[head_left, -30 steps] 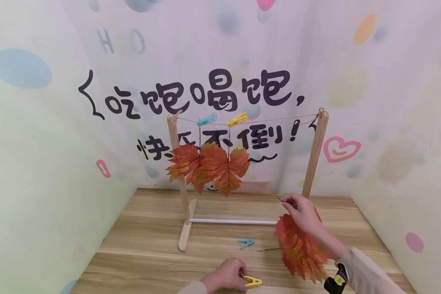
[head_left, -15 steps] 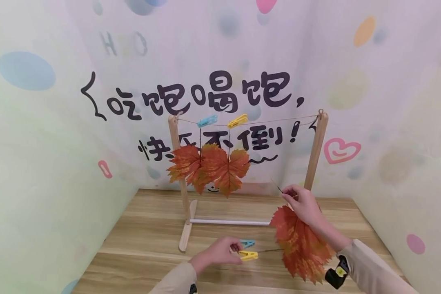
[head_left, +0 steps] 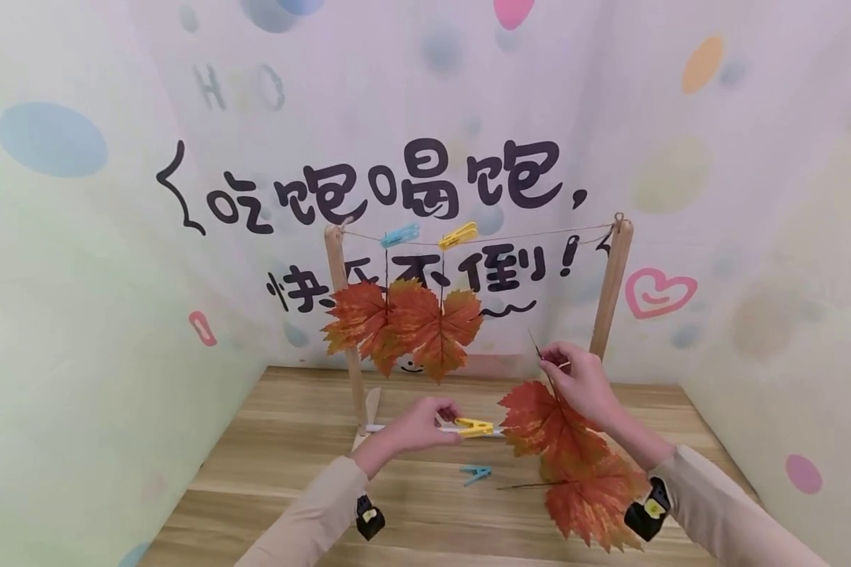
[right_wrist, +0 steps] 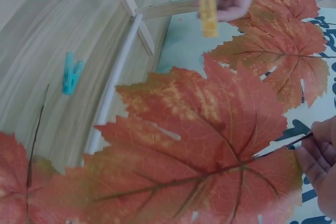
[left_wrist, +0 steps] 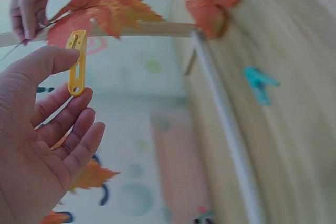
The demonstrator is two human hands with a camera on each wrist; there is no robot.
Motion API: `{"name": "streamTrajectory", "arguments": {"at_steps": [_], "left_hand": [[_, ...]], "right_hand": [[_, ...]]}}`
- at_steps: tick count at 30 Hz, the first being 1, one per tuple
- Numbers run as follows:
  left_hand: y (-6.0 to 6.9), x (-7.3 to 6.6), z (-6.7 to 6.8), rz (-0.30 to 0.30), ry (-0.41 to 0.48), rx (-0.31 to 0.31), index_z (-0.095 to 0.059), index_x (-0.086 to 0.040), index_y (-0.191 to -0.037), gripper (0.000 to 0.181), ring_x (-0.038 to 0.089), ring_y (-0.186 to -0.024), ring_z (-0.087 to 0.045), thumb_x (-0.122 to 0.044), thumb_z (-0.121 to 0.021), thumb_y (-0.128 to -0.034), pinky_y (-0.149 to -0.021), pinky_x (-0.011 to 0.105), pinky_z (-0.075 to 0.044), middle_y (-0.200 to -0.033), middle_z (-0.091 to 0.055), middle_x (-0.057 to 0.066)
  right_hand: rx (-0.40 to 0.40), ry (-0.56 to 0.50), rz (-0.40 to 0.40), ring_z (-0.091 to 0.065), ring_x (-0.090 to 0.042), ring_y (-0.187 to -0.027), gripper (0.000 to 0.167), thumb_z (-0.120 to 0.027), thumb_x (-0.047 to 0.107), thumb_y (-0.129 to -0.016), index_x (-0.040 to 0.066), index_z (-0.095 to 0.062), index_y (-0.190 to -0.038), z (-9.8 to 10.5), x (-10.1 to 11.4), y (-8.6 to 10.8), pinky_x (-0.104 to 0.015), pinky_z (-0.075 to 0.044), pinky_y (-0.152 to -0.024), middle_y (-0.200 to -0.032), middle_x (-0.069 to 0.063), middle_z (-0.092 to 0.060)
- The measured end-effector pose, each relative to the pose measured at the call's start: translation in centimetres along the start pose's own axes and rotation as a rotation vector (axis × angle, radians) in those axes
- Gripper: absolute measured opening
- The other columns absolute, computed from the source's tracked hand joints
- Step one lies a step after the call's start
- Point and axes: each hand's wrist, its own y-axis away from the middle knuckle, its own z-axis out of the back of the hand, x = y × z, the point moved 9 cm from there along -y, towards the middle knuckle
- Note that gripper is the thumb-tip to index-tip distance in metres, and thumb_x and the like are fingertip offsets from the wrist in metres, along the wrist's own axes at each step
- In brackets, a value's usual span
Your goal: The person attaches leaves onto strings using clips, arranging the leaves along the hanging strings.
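My left hand (head_left: 421,424) pinches a yellow clothespin (head_left: 473,428) by its handle end, above the white crossbar. In the left wrist view that clothespin (left_wrist: 77,64) sits between thumb and fingers. With thumb and fingertips my right hand (head_left: 577,382) pinches the dark stem of an orange-red artificial maple leaf (head_left: 539,417), which hangs below the hand. The right wrist view shows this leaf (right_wrist: 210,150) large, its stem in the fingers. Another leaf (head_left: 596,496) lies on the table at the right, its stem pointing left. A blue clothespin (head_left: 477,474) lies near that stem.
A wooden frame with a left post (head_left: 354,378) and right post (head_left: 611,291) carries a string (head_left: 525,234). Two leaves (head_left: 436,327) hang from it by a blue clip (head_left: 401,235) and a yellow clip (head_left: 459,235). Behind stands a printed curtain (head_left: 425,94).
My left hand has lifted the yellow clothespin off the table and moved it forward. My right hand has risen slightly, raising its leaf away from the one on the table.
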Motion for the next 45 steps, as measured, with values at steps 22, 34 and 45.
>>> {"name": "streamTrajectory", "arguments": {"at_steps": [22,34,45], "left_hand": [[-2.6,-8.4,10.4,-0.147,-0.243,-0.152,-0.065,-0.004,-0.096,0.023,0.025,-0.076,-0.055,-0.014,-0.072,-0.0763,-0.062,0.024,-0.045,-0.087,-0.062,0.008],[-3.5,-12.2,14.8,-0.177,-0.277,-0.25,-0.064,-0.003,-0.1,0.023,0.018,-0.08,-0.055,-0.014,-0.068,-0.0796,-0.07,0.027,-0.048,-0.094,-0.062,0.007],[-4.4,-14.5,17.8,-0.199,-0.218,-0.38,-0.061,-0.001,-0.105,0.031,0.018,-0.087,-0.054,-0.014,-0.07,-0.0786,-0.071,0.028,-0.05,-0.099,-0.062,0.01]], "right_hand": [[-0.091,0.007,0.053,-0.058,-0.019,-0.069,0.006,-0.062,0.001,-0.084,-0.002,-0.064,-0.089,1.7,1.7,-2.4,-0.015,-0.048,-0.06,-0.077,-0.011,-0.064],[-0.094,-0.02,0.058,-0.057,-0.021,-0.072,0.009,-0.061,0.003,-0.085,-0.003,-0.063,-0.091,2.2,2.7,-3.6,-0.012,-0.046,-0.062,-0.08,-0.013,-0.064],[-0.116,-0.032,0.073,-0.058,-0.021,-0.073,0.01,-0.061,0.005,-0.085,-0.003,-0.063,-0.09,2.6,3.7,-4.7,-0.011,-0.045,-0.061,-0.08,-0.013,-0.064]]}}
